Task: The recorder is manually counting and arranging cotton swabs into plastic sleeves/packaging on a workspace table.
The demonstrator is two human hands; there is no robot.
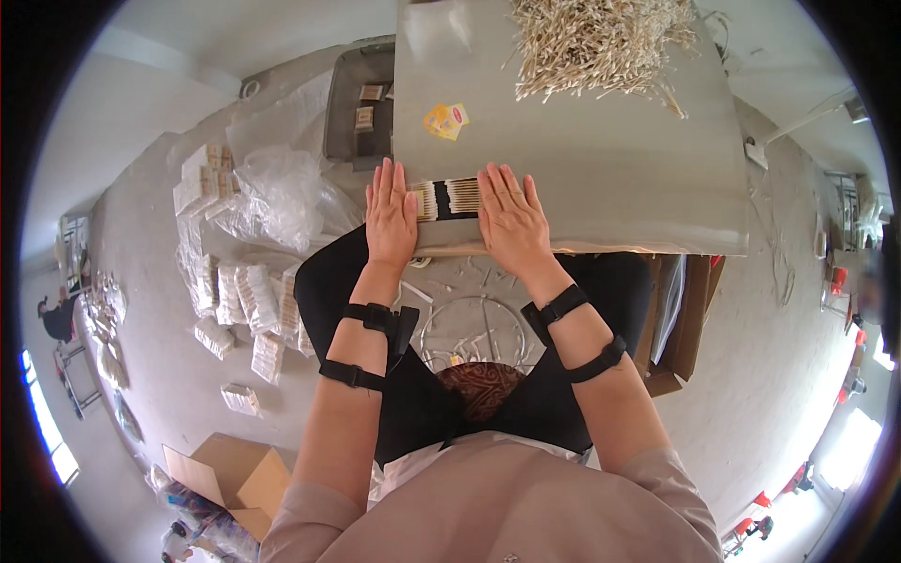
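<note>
The left hand [389, 218] and right hand [512, 214], each grip flattened out, flank 2 swab groups [464, 196] on the tabletop [638, 183].

Room lies right of the right grip [516, 220]; 1 stick heap [601, 47] obstructs the far tabletop [648, 178].

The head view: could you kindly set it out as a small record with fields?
Cotton swabs: two groups, side by side, black surface showing between
Left hand: flat, palm down, at the swabs' left end
Right hand: flat, palm down, at their right end
Table: grey, bearing loose swab pile and yellow label farther off
Left of table: grey bin holding small packs
</note>
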